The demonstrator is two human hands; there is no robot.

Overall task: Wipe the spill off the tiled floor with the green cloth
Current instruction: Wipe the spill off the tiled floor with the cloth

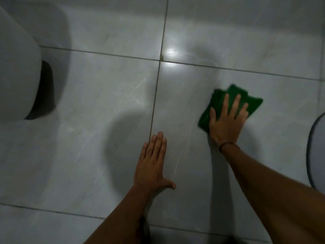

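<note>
Wiping step is in hand. Right hand (226, 120) lies flat with fingers spread on the green cloth (253, 103), pressing it to the tiled floor (88, 103); it is not clamped around the cloth, just palm and fingers on top. The cloth sits on the tile to the right of the long grout line (155, 95), bunched a little at its far edge and blurred at the rim, so I judge a stroke is under way. Left hand (153, 162) is flat on the floor near that grout line, fingers together, thumb out, holding nothing; looks like a brace for body weight. Can't make out a clear puddle anywhere: the floor is glossy, with a lamp glare at the tile junction, and there's a small yellowish-brown smear (162, 57) right at that junction, well apart from the cloth. That may be the spill or leftover of it; can't tell for sure. A pale rounded fixture (17, 76) stands at the left and a grey mat edge (314, 155) at the right, both clear of the work area. My read of the next move: keep the palm down, drag the cloth forward and left to the junction, pass over the smear, then check the grout.
</note>
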